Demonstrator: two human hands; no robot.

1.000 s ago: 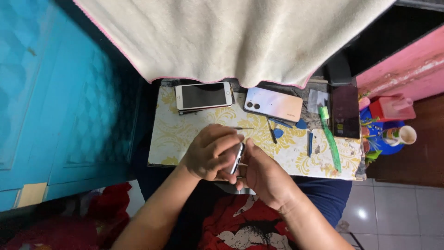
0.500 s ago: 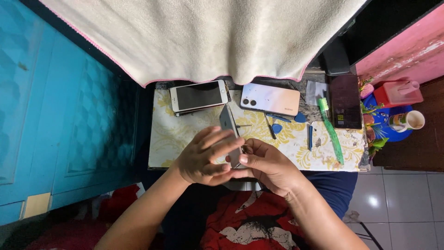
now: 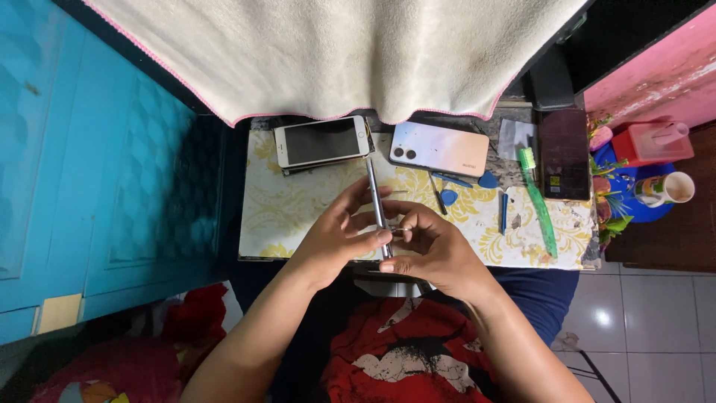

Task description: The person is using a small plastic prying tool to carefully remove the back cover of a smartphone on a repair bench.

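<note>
Both hands are holding a thin phone [image 3: 375,200] edge-on above the tabletop [image 3: 298,216]. The left hand [image 3: 335,239] is closing its grip around the near end; the right hand [image 3: 436,250] is pinching just beside it. Its long axis is running away from the body.

Two phones [image 3: 322,142] behind both hands [image 3: 388,242]

person is wearing a red shirt [image 3: 395,351] bearing a black and white print, and blue trousers [image 3: 537,298]; forearms and hands are showing bare, no sleeves.
</note>
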